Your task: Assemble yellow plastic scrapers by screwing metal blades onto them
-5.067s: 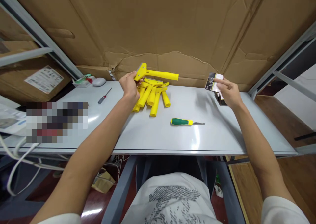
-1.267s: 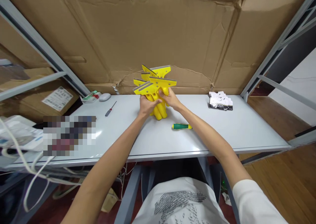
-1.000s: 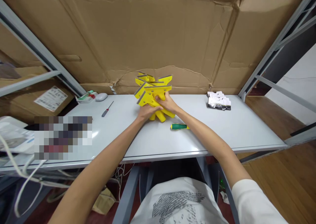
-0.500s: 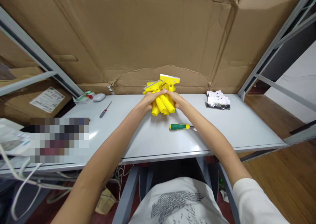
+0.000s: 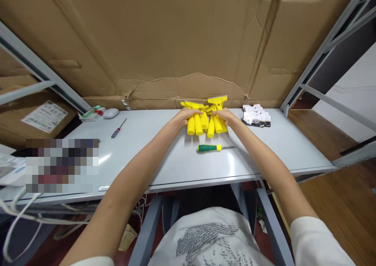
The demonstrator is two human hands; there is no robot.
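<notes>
Several yellow scrapers point(image 5: 204, 121) with round handles are bunched at the back of the white table point(image 5: 176, 156), handle ends towards me. My left hand point(image 5: 187, 115) is closed around the left part of the bunch. Around the right part my right hand point(image 5: 225, 116) is closed, with one scraper's wide blade head sticking up beyond it. The palms and some fingers are hidden by the handles. In front of the scrapers lies a screwdriver point(image 5: 209, 148) with a green and yellow handle, its shaft pointing right; neither hand touches it.
White and black packets point(image 5: 256, 116) lie at the back right. At the left are a thin screwdriver point(image 5: 116, 132), a computer mouse point(image 5: 111, 113) and a small box point(image 5: 92, 114). Cardboard point(image 5: 182, 43) stands behind the table, metal posts rise at both sides, and white cables point(image 5: 17, 211) hang at the lower left.
My hands have moved apart, splitting the single scraper bunch into a left and a right cluster. The right hand has moved right. The green screwdriver's shaft is now uncovered.
</notes>
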